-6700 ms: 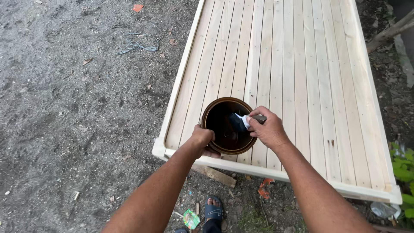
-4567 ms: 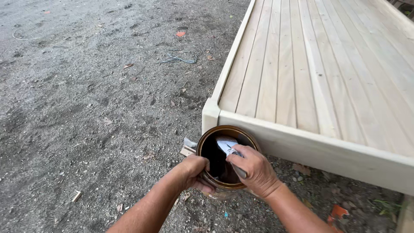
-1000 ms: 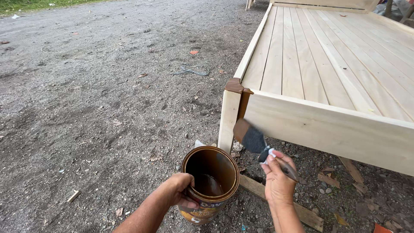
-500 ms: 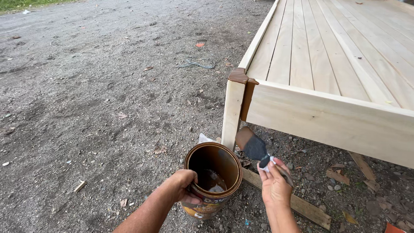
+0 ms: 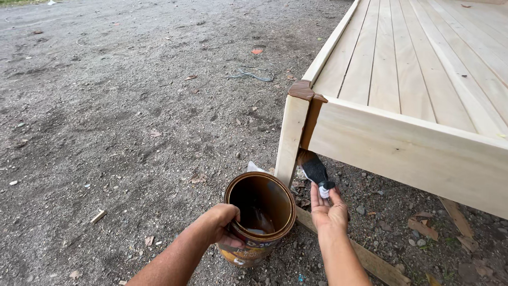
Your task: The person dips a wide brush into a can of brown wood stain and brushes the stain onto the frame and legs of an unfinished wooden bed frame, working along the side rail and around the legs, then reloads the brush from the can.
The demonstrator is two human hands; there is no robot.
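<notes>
A paintbrush (image 5: 316, 170) with dark, stain-laden bristles is held in the right hand (image 5: 329, 209), the fingers closed around its short handle, and its bristles are pressed against the inner side of the corner leg (image 5: 291, 139) of a pale wooden platform (image 5: 418, 90), just below the rail. Half a second ago the brush was held a little lower and clear of the leg; it has since been lifted so that the bristle tips meet the wood. A second ago it was also off the leg, at about the same height as now.

Brown stain is seen on the top of the corner post (image 5: 303, 90) and down the inner edge of the joint, as in the two preceding views; the rest of the platform is bare wood.

A round tin (image 5: 258, 217) with a brown, stain-coated inside stands on the gravel ground (image 5: 132, 122) just beside the leg. Its near rim is gripped by the left hand (image 5: 222, 221), the thumb hooked over the edge, unchanged from the earlier views. A little dark liquid is seen at its bottom.

A wooden strip (image 5: 370, 259) lies on the ground under the right forearm, and a scrap of white paper (image 5: 256, 168) shows behind the tin. Dry leaves and small wood chips are scattered about.
</notes>
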